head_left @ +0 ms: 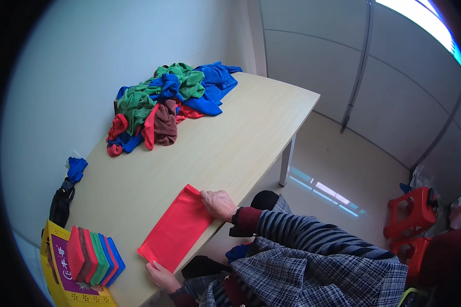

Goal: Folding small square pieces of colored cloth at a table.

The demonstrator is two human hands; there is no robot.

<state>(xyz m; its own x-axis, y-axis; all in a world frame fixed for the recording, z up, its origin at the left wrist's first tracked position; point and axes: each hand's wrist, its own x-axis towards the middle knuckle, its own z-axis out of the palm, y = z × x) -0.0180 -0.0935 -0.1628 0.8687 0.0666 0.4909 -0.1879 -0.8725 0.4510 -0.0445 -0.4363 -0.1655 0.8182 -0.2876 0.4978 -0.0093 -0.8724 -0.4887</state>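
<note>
A red cloth [175,227], folded into a long flat rectangle, lies on the table near its front edge. My right hand [219,205] grips the corner at its far right end, with the fingertips on the fabric. At the near left end, my left hand [163,277] pinches the edge, its thumb on top and its other fingers partly hidden. Left of the cloth, several folded cloths [98,257] in red, brown, green and blue stand in a row against a yellow and purple bag [60,256].
A heap of crumpled cloths [159,102] in green, blue, red and brown covers the back of the pale wooden table [230,133]. A black item [62,201] with a blue cloth [77,169] lies by the wall. Red plastic stools [412,212] stand on the floor at right.
</note>
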